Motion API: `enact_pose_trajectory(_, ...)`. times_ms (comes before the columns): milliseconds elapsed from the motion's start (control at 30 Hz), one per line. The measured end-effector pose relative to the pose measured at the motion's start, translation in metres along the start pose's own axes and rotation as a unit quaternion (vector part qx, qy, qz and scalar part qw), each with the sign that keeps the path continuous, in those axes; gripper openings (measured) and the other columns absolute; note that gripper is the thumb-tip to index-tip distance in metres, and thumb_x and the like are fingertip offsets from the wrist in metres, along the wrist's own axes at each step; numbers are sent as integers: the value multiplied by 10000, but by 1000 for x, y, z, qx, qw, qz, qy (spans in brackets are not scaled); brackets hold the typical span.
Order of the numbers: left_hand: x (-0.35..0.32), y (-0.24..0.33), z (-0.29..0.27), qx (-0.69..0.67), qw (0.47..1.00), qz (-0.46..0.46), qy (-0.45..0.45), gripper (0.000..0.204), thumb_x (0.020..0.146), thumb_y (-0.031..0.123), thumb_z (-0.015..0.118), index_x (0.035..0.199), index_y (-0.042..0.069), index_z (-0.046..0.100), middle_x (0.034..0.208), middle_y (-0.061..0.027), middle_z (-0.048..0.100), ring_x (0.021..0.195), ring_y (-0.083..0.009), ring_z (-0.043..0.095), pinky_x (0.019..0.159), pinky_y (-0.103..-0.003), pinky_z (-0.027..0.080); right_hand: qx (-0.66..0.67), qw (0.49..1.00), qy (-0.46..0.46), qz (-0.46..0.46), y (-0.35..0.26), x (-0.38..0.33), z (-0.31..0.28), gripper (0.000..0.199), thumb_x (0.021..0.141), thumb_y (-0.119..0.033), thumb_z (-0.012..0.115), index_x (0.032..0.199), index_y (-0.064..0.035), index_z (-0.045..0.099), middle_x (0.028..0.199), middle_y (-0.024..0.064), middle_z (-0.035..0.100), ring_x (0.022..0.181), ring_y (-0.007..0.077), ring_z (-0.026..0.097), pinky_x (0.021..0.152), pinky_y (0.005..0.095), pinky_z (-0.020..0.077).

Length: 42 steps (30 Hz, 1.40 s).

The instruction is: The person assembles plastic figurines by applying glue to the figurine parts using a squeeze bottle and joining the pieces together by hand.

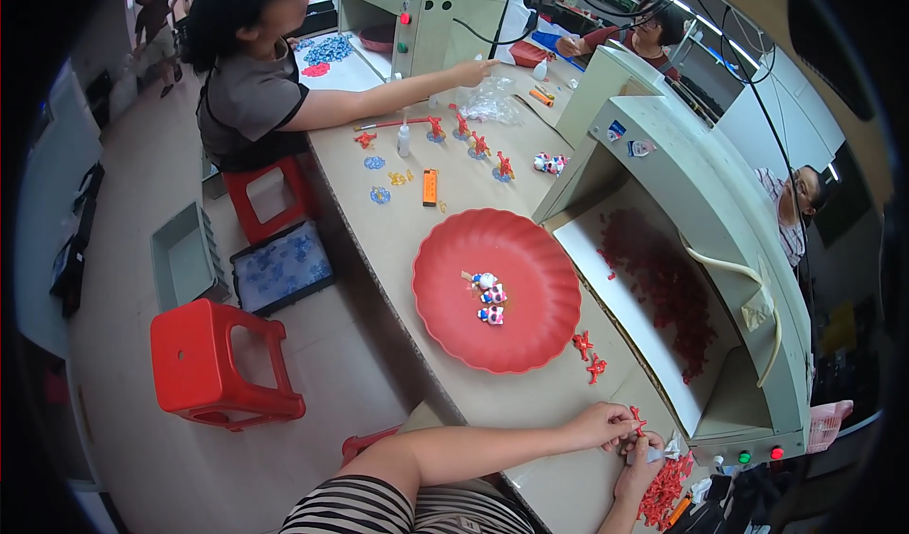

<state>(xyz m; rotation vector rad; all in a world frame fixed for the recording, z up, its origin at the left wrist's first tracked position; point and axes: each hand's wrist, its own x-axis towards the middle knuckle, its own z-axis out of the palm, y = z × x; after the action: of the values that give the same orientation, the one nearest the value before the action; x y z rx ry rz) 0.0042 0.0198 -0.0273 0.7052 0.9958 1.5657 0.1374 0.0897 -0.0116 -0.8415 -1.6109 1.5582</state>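
At the lower right, my left hand (604, 427) pinches a small red plastic figure (638, 420) between its fingertips. Close beneath it, my right hand (638, 477) is closed around a small pale squeeze bottle (650, 455), partly hidden by the fingers. Beside my right hand lies a heap of red plastic pieces (665, 494). Two or so more red figures (595, 370) rest on the table just beyond my hands. A large red scalloped tray (445, 293) holds several small white, pink and blue figures (491, 294).
A pale machine (701, 165) with an open bay of red pieces (663, 288) stands on the right. Farther off are an orange box (430, 188), a white bottle (403, 140) and red figures on blue bases (480, 146). A co-worker (251, 80) reaches across. Red stools (199, 359) stand left.
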Motion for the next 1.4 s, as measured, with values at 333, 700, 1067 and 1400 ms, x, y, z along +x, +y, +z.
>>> enact_pose_trajectory(333,-3,8,0,13,1000,-12,3,248,880,254,526,894,10,565,663,-6,529,528,-56,490,492,-204,446,9,1000,-2,-4,-1,0,1,129,836,-144,580,882,-54,501,734,36,546,613,92,474,545,214,383)
enact_pose_trajectory(700,-2,6,1,4,1000,1,1,253,876,249,533,892,-2,564,665,-14,529,533,-61,492,485,-210,446,6,1000,-3,-9,3,1,-2,139,845,-160,566,891,-54,490,718,34,538,599,94,468,534,216,366)
enact_pose_trajectory(1067,-1,3,0,-4,1000,5,2,255,874,252,536,882,-1,564,654,-11,536,522,-57,495,468,-205,434,10,1000,-5,-6,0,0,-1,131,839,-134,573,887,-36,501,774,54,556,623,97,483,558,210,397)
enact_pose_trajectory(1400,0,7,5,5,1000,24,5,228,876,236,523,869,9,547,669,-21,530,528,-68,499,449,-212,440,4,1000,-10,-10,12,6,-13,119,860,-152,528,882,-43,484,700,36,526,595,87,449,529,211,348)
